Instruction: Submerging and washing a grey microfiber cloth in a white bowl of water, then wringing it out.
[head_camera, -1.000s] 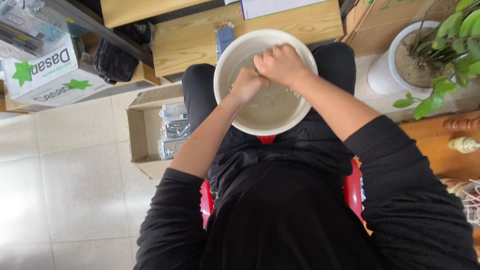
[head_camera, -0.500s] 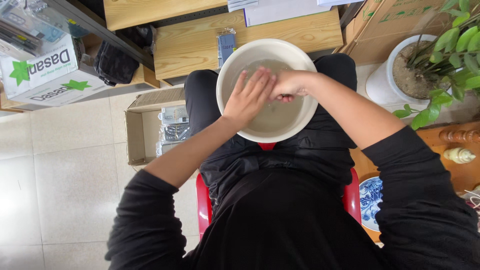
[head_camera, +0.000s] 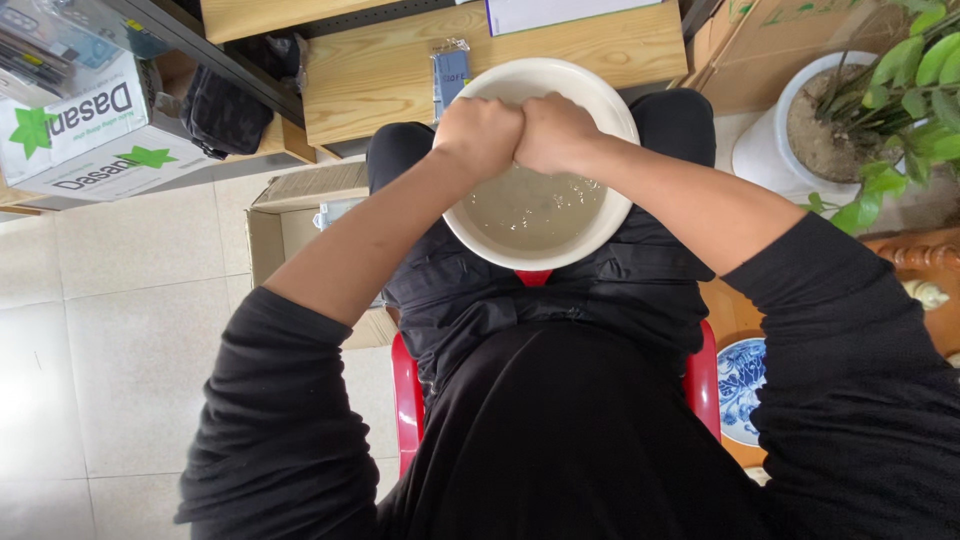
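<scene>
In the head view, we are seated on a red chair (head_camera: 408, 400) with a round white basin (head_camera: 600, 215) resting on our lap, and we place everything from it. The basin holds a shallow layer of cloudy water (head_camera: 535, 210) with some small bits in it.

Both hands sit above the far half of the basin, just over the water rather than in it. Our left hand (head_camera: 478, 132) is curled into a fist, and our right hand (head_camera: 553, 130) is curled the same way; the two are pressed together knuckle to knuckle near the basin's middle line. Whether anything is caught between the palms we cannot tell. The water lies straight beneath and a little toward our body from the hands, and neither hand is nearer to it than the other.

Our forearms come in from either side of the basin, the left crossing its near-left rim and the right its right rim, both bare below pushed-up black sleeves.

Beyond the basin stands a low wooden table (head_camera: 390, 70). Left of the basin an open cardboard box (head_camera: 290, 215) sits on the tiled floor. Right of the basin, well apart, is a white plant pot (head_camera: 765, 150).
</scene>
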